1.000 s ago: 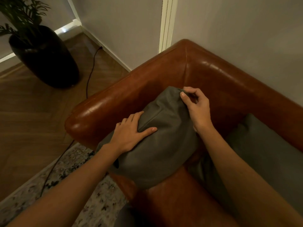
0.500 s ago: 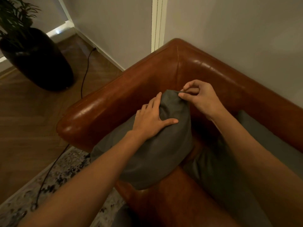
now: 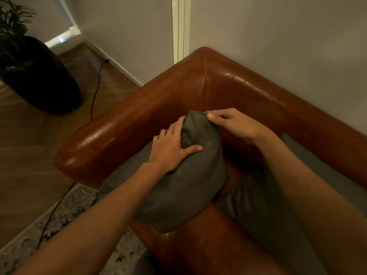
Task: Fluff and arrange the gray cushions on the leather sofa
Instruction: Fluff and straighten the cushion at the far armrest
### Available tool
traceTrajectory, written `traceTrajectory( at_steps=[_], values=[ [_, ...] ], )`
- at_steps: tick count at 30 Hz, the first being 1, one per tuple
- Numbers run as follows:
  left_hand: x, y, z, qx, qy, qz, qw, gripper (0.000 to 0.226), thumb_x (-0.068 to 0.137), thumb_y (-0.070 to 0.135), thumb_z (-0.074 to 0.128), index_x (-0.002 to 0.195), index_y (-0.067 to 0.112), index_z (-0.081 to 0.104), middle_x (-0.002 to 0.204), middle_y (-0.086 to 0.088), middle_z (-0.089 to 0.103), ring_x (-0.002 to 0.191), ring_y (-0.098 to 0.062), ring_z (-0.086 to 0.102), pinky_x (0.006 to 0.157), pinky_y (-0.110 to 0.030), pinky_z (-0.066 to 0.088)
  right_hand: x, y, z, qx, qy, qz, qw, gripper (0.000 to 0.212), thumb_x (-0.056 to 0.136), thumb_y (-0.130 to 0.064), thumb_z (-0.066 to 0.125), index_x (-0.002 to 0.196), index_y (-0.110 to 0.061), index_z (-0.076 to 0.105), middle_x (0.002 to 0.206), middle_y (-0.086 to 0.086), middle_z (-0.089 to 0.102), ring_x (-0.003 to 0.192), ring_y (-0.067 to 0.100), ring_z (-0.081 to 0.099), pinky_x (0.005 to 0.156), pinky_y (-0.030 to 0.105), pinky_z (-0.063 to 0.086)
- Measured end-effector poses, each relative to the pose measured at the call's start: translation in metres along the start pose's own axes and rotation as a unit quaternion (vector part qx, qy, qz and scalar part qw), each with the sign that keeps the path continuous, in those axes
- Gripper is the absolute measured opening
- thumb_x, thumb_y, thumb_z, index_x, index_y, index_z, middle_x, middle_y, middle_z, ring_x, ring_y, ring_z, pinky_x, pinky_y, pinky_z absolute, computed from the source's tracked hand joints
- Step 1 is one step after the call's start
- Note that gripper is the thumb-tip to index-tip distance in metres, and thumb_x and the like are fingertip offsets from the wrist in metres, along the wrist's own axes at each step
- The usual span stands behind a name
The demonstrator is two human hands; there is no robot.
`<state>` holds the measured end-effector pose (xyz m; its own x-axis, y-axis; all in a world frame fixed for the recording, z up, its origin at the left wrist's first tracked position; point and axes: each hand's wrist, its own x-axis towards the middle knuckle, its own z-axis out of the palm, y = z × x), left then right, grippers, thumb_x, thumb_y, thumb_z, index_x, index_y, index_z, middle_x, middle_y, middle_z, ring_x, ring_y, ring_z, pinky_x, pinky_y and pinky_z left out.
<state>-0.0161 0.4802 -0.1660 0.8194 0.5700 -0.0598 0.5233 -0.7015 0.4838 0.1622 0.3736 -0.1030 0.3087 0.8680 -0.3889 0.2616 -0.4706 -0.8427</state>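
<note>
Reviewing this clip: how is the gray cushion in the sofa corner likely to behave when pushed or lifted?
Probably soft and yielding: the gray cushion dents and wrinkles under the left hand. Likely light for its bulk, since the right hand seems to steady its top corner with a fingertip pinch. It may slump rather than stand, as it leans on the leather sofa armrest.

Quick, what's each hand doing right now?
Left hand: open, pressed flat on the plump gray fabric cushion.
Right hand: closed, pinching that cushion's top corner.
</note>
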Motion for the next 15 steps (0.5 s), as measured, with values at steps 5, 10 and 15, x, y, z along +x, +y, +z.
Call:
traceTrajectory(
  at_steps=[5,10,15],
  values=[
    [-0.001,0.0,0.0,0.009,-0.002,0.002,1.0,0.101,0.075,0.079,0.048,0.153,0.026,0.009,0.156,0.004,0.026,0.13,-0.028,0.039,0.103,-0.046,0.032,0.004,0.006,0.005,-0.062,0.107,-0.078,0.989,0.019,0.094,-0.023,0.063,0.109,-0.019,0.073,0.106,-0.01,0.07,0.102,-0.002,0.063,0.095,0.02,0.049],
    [-0.01,0.004,0.0,-0.015,0.016,0.008,1.0,0.098,0.076,0.078,0.049,0.152,0.027,0.014,0.154,0.005,0.031,0.129,-0.025,0.039,0.104,-0.045,0.031,0.008,0.016,0.019,0.01,0.223,-0.096,0.97,0.008,0.084,-0.016,0.074,0.089,-0.017,0.068,0.095,-0.004,0.068,0.095,0.007,0.064,0.088,0.025,0.053],
    [-0.007,0.006,0.001,-0.032,0.008,0.02,0.999,0.094,0.08,0.075,0.048,0.152,0.026,0.013,0.154,0.005,0.031,0.131,-0.024,0.04,0.104,-0.043,0.029,0.014,0.018,0.025,0.172,0.28,-0.058,0.943,0.029,0.078,-0.002,0.076,0.09,-0.011,0.052,0.095,-0.001,0.059,0.087,0.002,0.058,0.074,0.012,0.048]
  ],
)
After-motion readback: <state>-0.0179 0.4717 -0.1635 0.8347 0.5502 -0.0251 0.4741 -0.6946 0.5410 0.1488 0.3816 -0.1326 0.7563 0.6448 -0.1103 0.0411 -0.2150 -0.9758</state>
